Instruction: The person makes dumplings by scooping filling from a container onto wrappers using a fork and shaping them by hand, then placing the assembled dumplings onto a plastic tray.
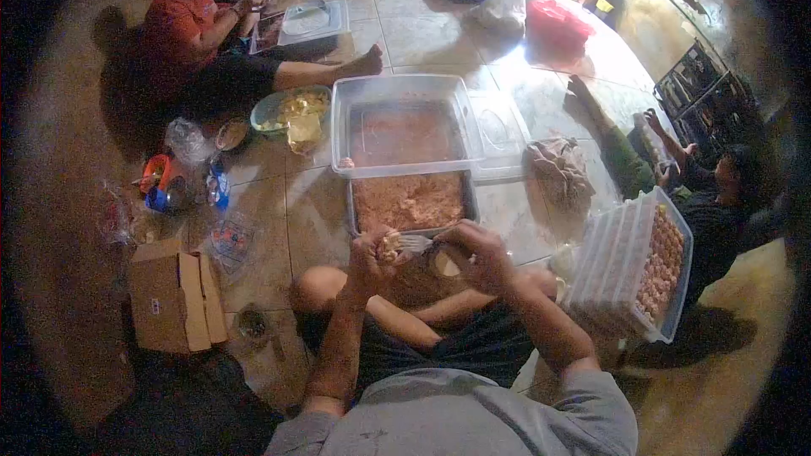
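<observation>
My left hand is closed around a small pale dumpling, held up in front of my crossed legs. In my right hand is a metal fork, its tines pointing left and close to the dumpling; whether they touch I cannot tell. Just beyond both hands sits a tray of pinkish-brown minced filling, its surface uneven. A clear plastic bin stands behind that tray, with reddish smears inside. Below the fork lies a round pale thing, partly hidden by my right hand.
Stacked clear containers of small dumplings stand tilted at right. A crumpled cloth lies nearby. At left are a cardboard box and a green bowl of yellowish pieces. One person sits back left, another at right.
</observation>
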A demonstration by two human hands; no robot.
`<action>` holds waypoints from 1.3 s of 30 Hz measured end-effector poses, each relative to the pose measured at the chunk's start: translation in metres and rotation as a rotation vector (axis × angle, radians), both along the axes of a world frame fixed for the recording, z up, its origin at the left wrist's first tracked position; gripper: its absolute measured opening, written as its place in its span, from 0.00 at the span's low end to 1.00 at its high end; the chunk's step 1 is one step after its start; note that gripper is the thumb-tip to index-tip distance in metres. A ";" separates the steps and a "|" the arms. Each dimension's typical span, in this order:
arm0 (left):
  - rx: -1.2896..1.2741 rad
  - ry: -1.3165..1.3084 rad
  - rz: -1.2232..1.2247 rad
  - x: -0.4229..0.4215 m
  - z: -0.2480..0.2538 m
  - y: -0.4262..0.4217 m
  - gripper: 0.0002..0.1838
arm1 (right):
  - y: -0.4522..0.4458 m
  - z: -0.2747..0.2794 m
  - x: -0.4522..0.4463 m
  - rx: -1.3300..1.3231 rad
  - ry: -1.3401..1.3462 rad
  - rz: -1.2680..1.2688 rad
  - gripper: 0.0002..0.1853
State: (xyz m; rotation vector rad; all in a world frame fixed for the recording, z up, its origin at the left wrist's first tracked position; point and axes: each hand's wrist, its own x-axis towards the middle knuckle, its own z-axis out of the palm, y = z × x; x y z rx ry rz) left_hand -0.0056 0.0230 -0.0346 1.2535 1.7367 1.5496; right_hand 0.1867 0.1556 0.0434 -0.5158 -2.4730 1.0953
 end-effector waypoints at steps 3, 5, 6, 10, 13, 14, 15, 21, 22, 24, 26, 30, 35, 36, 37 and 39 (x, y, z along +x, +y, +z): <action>0.195 0.097 0.079 -0.004 -0.055 0.008 0.12 | -0.014 0.018 0.005 0.086 0.028 0.053 0.09; 0.143 0.187 0.053 -0.009 -0.034 0.001 0.13 | -0.014 0.029 0.013 0.066 -0.120 0.012 0.08; 0.084 0.265 0.011 -0.008 -0.023 -0.005 0.15 | -0.020 0.025 0.009 0.059 -0.117 0.012 0.08; -0.045 0.094 0.053 0.006 -0.001 0.003 0.17 | -0.041 0.014 0.006 0.074 0.007 -0.126 0.05; 0.052 0.046 -0.065 0.001 0.010 -0.008 0.17 | -0.042 0.024 0.010 0.012 -0.056 -0.075 0.04; 0.122 -0.058 -0.100 0.003 0.011 -0.011 0.18 | -0.046 0.027 0.011 0.004 0.004 -0.165 0.04; 0.195 -0.163 -0.139 0.006 0.017 -0.013 0.19 | -0.049 0.028 0.011 -0.002 0.064 -0.258 0.04; -0.014 0.097 -0.146 -0.002 0.013 -0.007 0.16 | -0.047 0.021 0.011 -0.016 0.027 -0.201 0.05; -0.059 0.105 -0.112 -0.001 0.014 -0.007 0.16 | -0.049 0.022 0.009 0.052 0.057 -0.239 0.06; -0.230 0.065 -0.057 0.002 0.013 0.000 0.16 | -0.048 0.005 0.006 0.051 -0.017 -0.184 0.06; -0.125 0.020 -0.100 0.002 0.016 -0.004 0.17 | -0.046 -0.001 0.011 0.061 -0.081 -0.115 0.06; -0.057 -0.035 -0.174 -0.005 0.020 -0.011 0.20 | -0.051 0.021 0.012 -0.038 -0.002 -0.255 0.04; -0.027 0.120 -0.127 -0.007 0.014 -0.006 0.23 | -0.050 0.008 0.011 0.096 0.066 -0.215 0.05; -0.028 0.116 -0.122 -0.008 0.017 -0.007 0.23 | -0.053 0.024 0.014 -0.005 0.013 -0.288 0.05; -0.035 0.077 -0.113 -0.010 0.020 -0.007 0.23 | -0.052 0.028 0.013 -0.006 0.010 -0.286 0.05; -0.055 -0.006 -0.102 -0.009 0.023 -0.010 0.24 | -0.052 0.030 0.014 -0.017 0.020 -0.293 0.05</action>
